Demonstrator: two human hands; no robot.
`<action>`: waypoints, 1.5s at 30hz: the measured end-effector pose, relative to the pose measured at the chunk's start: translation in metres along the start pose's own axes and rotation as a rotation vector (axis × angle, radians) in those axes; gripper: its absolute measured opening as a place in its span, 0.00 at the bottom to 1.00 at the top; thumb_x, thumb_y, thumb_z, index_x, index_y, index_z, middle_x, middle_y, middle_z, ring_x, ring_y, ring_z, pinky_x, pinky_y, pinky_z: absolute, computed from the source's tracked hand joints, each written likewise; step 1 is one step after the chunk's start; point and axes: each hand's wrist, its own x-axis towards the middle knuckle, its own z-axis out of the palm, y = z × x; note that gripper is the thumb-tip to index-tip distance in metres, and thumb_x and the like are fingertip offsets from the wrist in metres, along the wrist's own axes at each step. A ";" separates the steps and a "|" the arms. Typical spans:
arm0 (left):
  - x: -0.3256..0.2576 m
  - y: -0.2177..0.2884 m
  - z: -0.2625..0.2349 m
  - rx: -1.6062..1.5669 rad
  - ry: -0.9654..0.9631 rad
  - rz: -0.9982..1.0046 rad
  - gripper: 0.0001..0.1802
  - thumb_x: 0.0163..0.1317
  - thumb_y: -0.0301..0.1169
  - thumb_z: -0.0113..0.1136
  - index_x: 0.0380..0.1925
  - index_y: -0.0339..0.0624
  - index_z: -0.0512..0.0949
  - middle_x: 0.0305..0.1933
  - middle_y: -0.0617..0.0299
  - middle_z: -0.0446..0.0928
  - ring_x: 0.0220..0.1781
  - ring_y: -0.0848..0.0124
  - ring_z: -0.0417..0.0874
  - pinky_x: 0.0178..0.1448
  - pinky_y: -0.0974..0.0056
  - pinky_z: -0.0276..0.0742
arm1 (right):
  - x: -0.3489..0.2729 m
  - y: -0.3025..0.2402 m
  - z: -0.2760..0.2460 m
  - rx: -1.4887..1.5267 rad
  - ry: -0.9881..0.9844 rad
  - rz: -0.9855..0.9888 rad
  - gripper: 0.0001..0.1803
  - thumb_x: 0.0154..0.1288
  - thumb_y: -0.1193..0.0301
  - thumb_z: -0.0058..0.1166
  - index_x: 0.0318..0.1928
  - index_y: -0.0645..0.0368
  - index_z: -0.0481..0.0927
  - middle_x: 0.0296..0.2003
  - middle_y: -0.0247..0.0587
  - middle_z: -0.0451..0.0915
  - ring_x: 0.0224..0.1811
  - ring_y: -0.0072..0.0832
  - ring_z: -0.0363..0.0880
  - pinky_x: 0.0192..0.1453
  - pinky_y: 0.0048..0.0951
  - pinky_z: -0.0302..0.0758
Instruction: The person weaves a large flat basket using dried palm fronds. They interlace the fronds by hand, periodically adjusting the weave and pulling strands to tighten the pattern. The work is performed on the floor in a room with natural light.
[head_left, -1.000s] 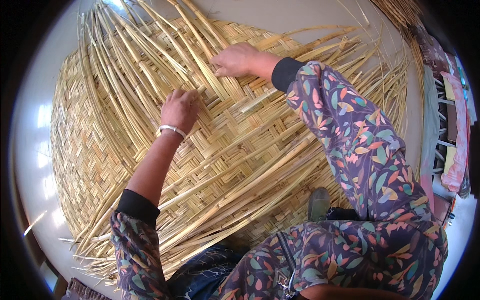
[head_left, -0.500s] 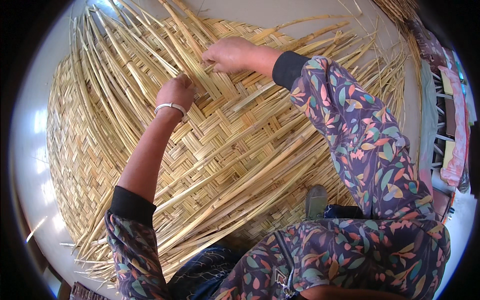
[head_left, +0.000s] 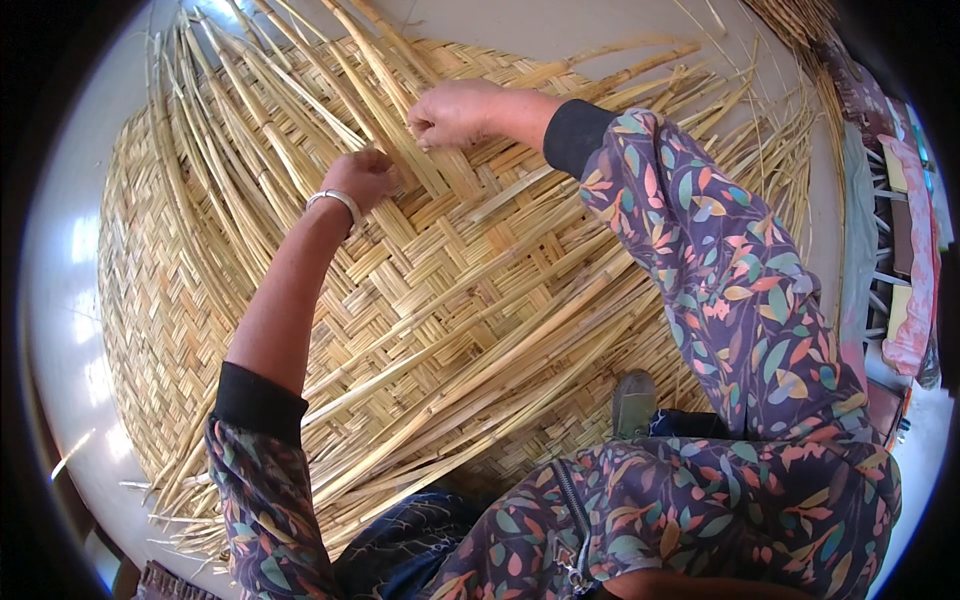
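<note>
A large woven mat [head_left: 390,285] of flattened yellow reed strips lies beneath both my hands, patterned in a zigzag. Long loose reed strips [head_left: 262,120] fan out from its weave toward the far left. My left hand [head_left: 360,178], with a white bangle at the wrist, is closed low over the weave; its fingertips are hidden. To its right and farther away, my right hand [head_left: 455,113] curls its fingers at a reed strip [head_left: 385,85] that runs up from the weave. The strip's part inside the fingers is hidden.
More loose reed strips [head_left: 480,370] cross the near part of the mat, and others spread at the right. A shoe [head_left: 633,403] rests on the mat near me. Pink cloth [head_left: 905,250] and a rack-like thing stand at the far right on the grey floor [head_left: 65,330].
My left hand has shifted slightly to the right, its wrist turning. My right hand has barely moved, its fingers curled a little more. The mat stays in place.
</note>
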 end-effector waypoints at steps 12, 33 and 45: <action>-0.078 -0.016 0.023 0.528 0.505 0.382 0.20 0.54 0.32 0.57 0.48 0.43 0.72 0.53 0.57 0.70 0.57 0.58 0.69 0.60 0.57 0.65 | 0.002 -0.005 0.025 -0.272 -0.091 0.088 0.15 0.50 0.73 0.50 0.40 0.58 0.81 0.39 0.45 0.81 0.43 0.40 0.79 0.42 0.39 0.76; -0.093 -0.024 0.033 0.897 0.342 0.444 0.29 0.55 0.38 0.54 0.57 0.43 0.65 0.55 0.55 0.66 0.58 0.57 0.66 0.60 0.55 0.62 | -0.026 -0.009 0.040 -0.265 0.044 0.030 0.11 0.60 0.66 0.43 0.38 0.52 0.77 0.36 0.44 0.80 0.40 0.42 0.79 0.44 0.43 0.74; -0.133 -0.070 0.029 0.898 0.415 0.323 0.35 0.57 0.45 0.52 0.61 0.37 0.61 0.67 0.53 0.57 0.69 0.59 0.54 0.71 0.55 0.46 | -0.030 -0.022 0.056 -0.443 0.318 -0.042 0.12 0.60 0.66 0.48 0.45 0.51 0.73 0.48 0.42 0.72 0.53 0.36 0.70 0.55 0.40 0.67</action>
